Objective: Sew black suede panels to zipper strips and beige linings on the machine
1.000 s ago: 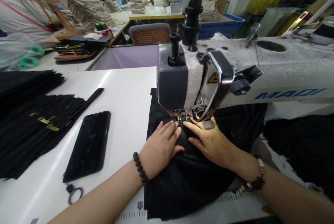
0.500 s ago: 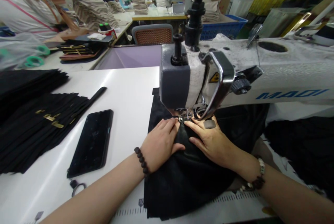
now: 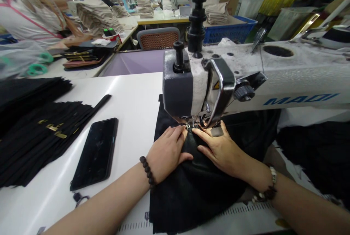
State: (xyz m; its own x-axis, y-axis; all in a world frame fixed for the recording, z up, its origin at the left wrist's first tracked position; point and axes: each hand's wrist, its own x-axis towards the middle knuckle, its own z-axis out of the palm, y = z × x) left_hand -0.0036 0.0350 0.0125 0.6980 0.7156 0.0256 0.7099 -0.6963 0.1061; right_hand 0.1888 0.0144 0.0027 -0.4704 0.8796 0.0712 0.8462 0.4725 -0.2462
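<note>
A piece of black, leather-like material [image 3: 188, 198] lies under the needle and presser foot [image 3: 191, 123] of a white sewing machine [image 3: 284, 76]. My left hand [image 3: 166, 149] rests flat on it just left of the foot, fingers stretched forward and thumb apart. To the right, my right hand [image 3: 222, 149] presses on the same material with fingers spread. Its index fingertip is close beside the foot, and the farther fingers are partly behind the machine's metal guard [image 3: 222, 85]. A small grey tab [image 3: 217, 131] shows at those fingers.
Left on the white tabletop [image 3: 131, 103] are a black phone [image 3: 94, 153] and stacked black pieces [image 3: 46, 133] with gold-coloured fittings. More black material [image 3: 319, 158] lies at right. Beyond the table stand a chair [image 3: 160, 38] and a blue crate [image 3: 229, 30]; a person [image 3: 27, 19] is at far left.
The camera view has shifted slightly, so the machine head appears a little farther left. Both hands keep nearly the same place beside the presser foot; any movement of the material is too small to tell.
</note>
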